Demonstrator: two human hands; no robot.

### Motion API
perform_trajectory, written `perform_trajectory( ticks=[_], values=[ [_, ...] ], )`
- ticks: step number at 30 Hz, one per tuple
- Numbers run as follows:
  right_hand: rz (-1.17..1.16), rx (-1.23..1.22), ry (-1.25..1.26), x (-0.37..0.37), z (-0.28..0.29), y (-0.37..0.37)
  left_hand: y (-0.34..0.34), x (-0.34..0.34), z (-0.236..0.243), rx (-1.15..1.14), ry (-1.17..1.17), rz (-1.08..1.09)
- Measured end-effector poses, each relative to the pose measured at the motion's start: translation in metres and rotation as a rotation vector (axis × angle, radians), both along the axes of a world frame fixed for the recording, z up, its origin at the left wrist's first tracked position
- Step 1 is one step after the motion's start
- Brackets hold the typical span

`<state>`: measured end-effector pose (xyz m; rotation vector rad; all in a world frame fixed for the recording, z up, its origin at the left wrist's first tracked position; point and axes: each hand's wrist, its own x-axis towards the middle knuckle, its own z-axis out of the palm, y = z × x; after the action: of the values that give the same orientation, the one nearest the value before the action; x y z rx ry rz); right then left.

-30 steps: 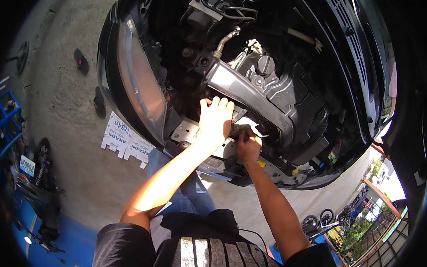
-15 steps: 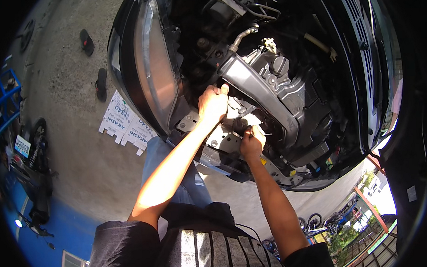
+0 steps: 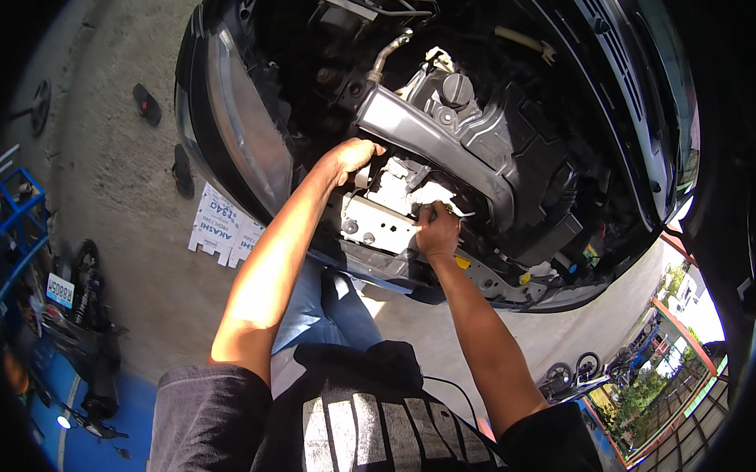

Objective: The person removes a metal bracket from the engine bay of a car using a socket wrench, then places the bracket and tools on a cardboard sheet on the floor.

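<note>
Both my arms reach over the front edge of a car's engine bay. My left hand (image 3: 354,158) is at the near end of a long grey plastic air duct (image 3: 428,128), its fingers curled down beside the duct; what they touch is hidden. My right hand (image 3: 438,232) is closed over the front metal crossmember (image 3: 377,223), next to a sunlit bright part behind it; a thin pale piece shows near the fingertips, but what they grip is too small to name. Behind the duct stands the engine with a round black filler cap (image 3: 457,89).
A headlight (image 3: 253,124) lies left of my arms. Flattened cardboard (image 3: 219,225) and a pair of dark slippers (image 3: 147,105) are on the concrete. A parked motorcycle (image 3: 81,329) stands at the left. The raised hood's dark shape is at the right.
The view has shifted, so the car sits further left and higher. My left hand has turned, its fingers now reaching down beside the duct. The right hand stays by the crossmember.
</note>
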<state>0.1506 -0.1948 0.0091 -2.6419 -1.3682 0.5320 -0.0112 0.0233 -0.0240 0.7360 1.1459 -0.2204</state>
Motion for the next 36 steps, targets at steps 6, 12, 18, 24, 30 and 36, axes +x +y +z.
perform_trajectory(
  ticks=[6,12,18,24,30,36],
  values=[
    [-0.067,-0.027,0.153,0.004,-0.003,-0.003,-0.015,0.006,-0.013,0.201,0.068,-0.045],
    [-0.064,-0.027,0.079,0.004,-0.007,-0.004,0.012,0.022,0.000,0.748,-0.039,-1.204],
    [-0.097,-0.022,0.092,0.002,-0.008,-0.004,-0.014,0.029,0.026,0.562,0.199,-0.864],
    [-0.040,-0.004,0.093,0.001,0.001,0.001,-0.047,0.014,0.055,0.593,0.223,-0.339],
    [-0.139,-0.026,0.095,-0.002,-0.002,0.000,-0.069,0.019,0.072,0.915,0.123,-0.261],
    [0.006,0.021,0.125,0.007,-0.006,-0.001,-0.106,0.007,0.070,1.042,0.090,-0.151]
  ],
)
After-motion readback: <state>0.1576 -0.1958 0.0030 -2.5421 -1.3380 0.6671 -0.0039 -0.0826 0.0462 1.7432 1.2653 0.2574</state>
